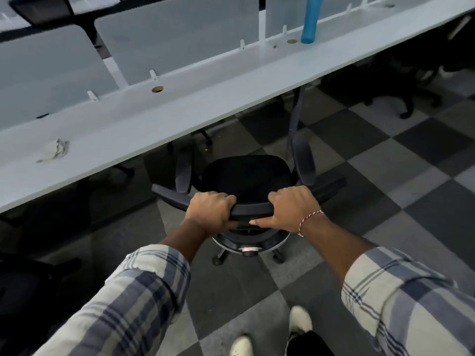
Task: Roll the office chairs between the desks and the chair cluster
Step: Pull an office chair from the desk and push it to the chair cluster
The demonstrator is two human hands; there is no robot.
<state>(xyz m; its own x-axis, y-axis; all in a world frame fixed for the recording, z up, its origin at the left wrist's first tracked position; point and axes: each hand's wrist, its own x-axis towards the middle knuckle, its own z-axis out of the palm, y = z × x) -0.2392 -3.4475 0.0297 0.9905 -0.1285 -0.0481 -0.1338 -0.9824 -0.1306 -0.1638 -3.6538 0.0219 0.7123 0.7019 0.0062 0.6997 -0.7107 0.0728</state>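
The black office chair [246,176] stands on the checkered floor [385,163], seat and armrests pointing toward the pale bench [180,106], its front just under the edge; the left hand [210,209] and right hand [293,209] grip the backrest's top, fingers [226,199] curled over it; a blue bottle [311,19] stands on the bench.

Black armed office chair [245,176], upright, its front just beside the long pale desk [180,111].

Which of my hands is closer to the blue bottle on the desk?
Right. The right hand grips the chair's backrest on the side toward the blue bottle, which stands across the desk; the left hand grips the same backrest farther to the left.
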